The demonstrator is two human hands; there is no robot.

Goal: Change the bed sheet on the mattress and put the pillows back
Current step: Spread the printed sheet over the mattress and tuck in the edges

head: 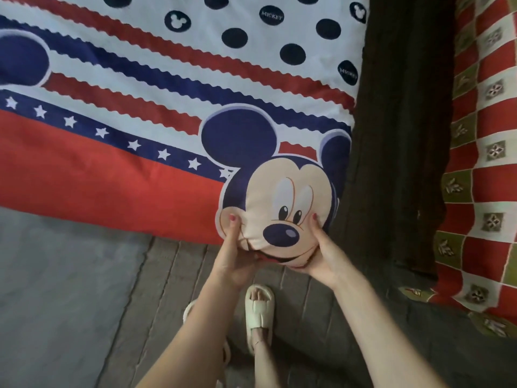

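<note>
Both hands grip the near right corner of the cartoon-mouse bed sheet (173,88), which lies spread over the mattress and fills the far and left part of the view: the left hand (233,259) and the right hand (321,256) each curl round the hem, thumbs on top beside the printed face. To the right lie a dark brown cloth (397,135) and a red-and-white checked cloth (486,163). Near the person, a cream slipper (258,312) stands on the grey plank floor (84,289).
</note>
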